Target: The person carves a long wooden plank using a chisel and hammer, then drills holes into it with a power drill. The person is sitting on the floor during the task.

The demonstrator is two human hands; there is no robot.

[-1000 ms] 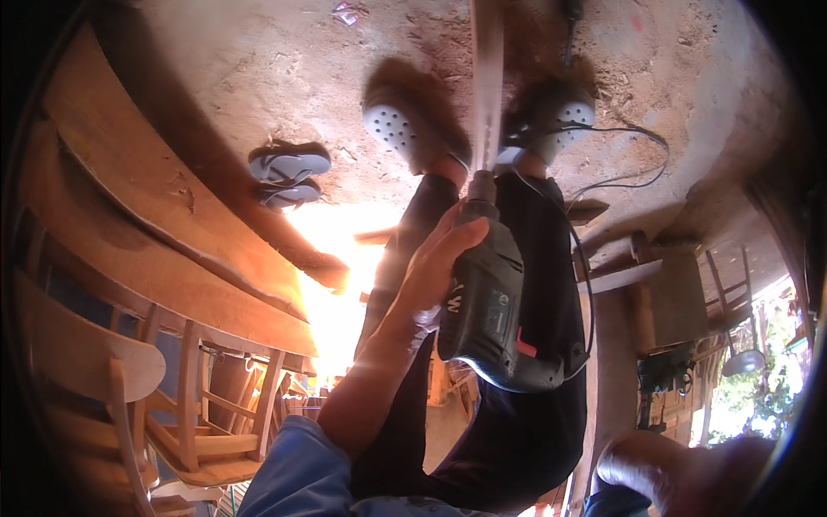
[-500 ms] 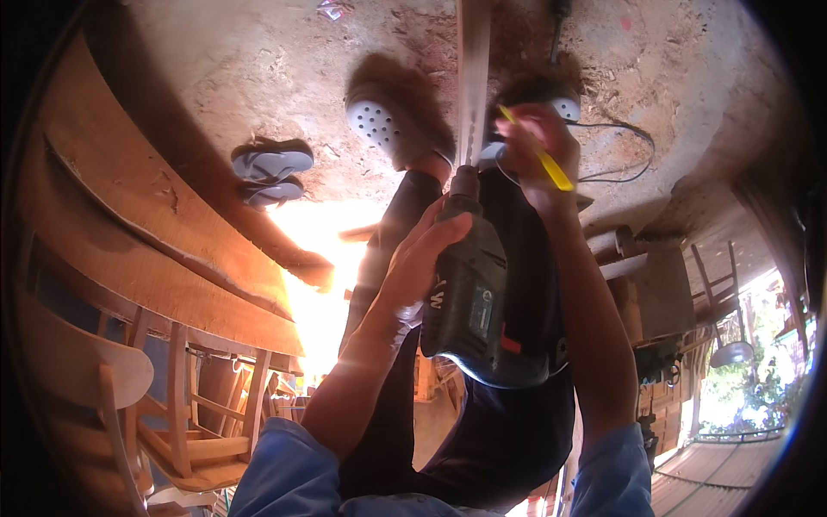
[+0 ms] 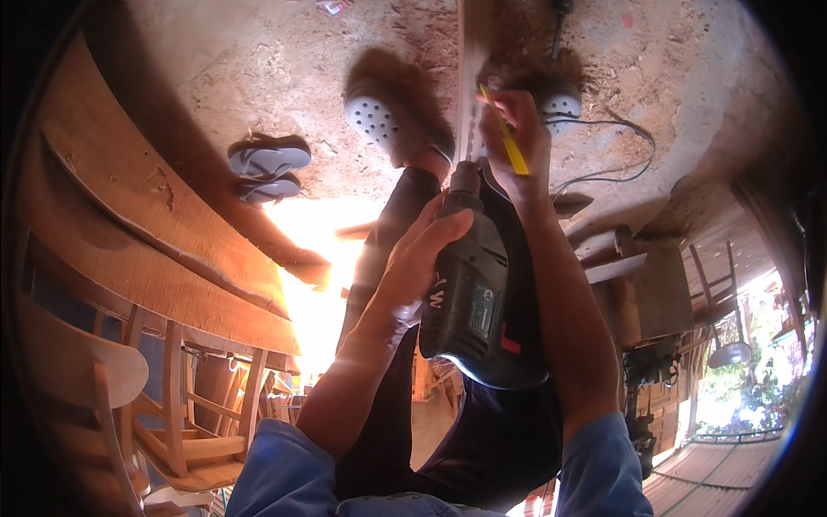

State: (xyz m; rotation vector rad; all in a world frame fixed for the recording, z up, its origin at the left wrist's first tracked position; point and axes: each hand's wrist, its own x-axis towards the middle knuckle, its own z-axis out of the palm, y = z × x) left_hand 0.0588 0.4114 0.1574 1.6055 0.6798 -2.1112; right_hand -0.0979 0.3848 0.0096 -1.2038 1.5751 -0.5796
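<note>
Power drill [image 3: 474, 297], bit [image 3: 473, 138] seen against wooden strip [image 3: 471, 43]; left hand [image 3: 422, 250] gripping the body.
Right hand [image 3: 521, 138] pinching yellow pencil-like tool [image 3: 515, 155] beside the bit; I judge an accidental start could catch those fingers.

Floor [image 3: 689, 77]: warmly lit — blown-out white glare left of centre
Drill [image 3: 469, 293]: shaded, pale highlight along its lower edge
Left shoe [image 3: 372, 119]: dark shadow just beyond it
Plants [image 3: 743, 401]: overexposed daylight
Boards [image 3: 164, 189]: fisheye-bent — corners black
</note>
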